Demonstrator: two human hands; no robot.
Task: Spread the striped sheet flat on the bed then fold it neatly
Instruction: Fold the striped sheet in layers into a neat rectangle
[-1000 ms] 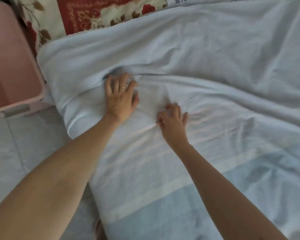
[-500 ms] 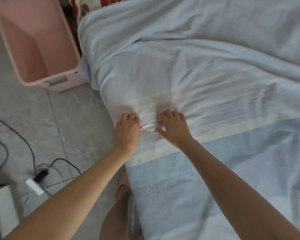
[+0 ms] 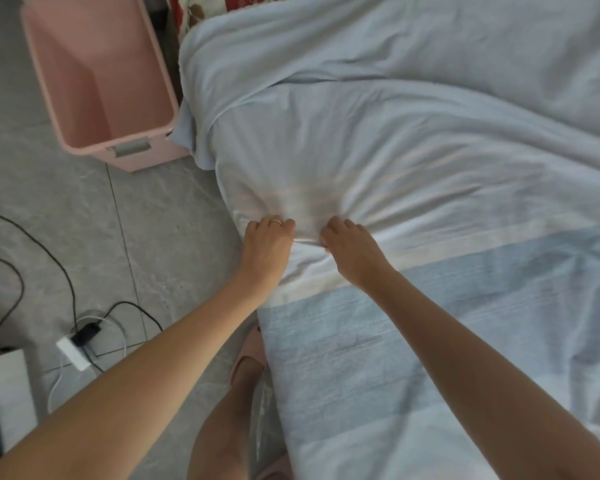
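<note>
The striped sheet (image 3: 413,174), pale blue with white and faint pink bands, covers the bed and hangs over its left edge. My left hand (image 3: 269,242), with a ring on one finger, grips a bunch of the sheet at the bed's edge. Just to its right, my right hand (image 3: 352,247) grips the same white band with curled fingers. Creases fan out from both hands across the cloth. A folded-over layer of the sheet lies across the far part of the bed.
A pink plastic bin (image 3: 101,81) stands on the grey tiled floor by the bed's far left corner. Black and white cables with a power strip (image 3: 73,351) lie on the floor at left. A floral cover (image 3: 201,12) shows at the top. My foot in a pink slipper (image 3: 246,362) is beside the bed.
Both hands slid toward me along the sheet and came together at the bed's left edge, closing on the cloth. The view tilted down, bringing the floor and bin into sight.
</note>
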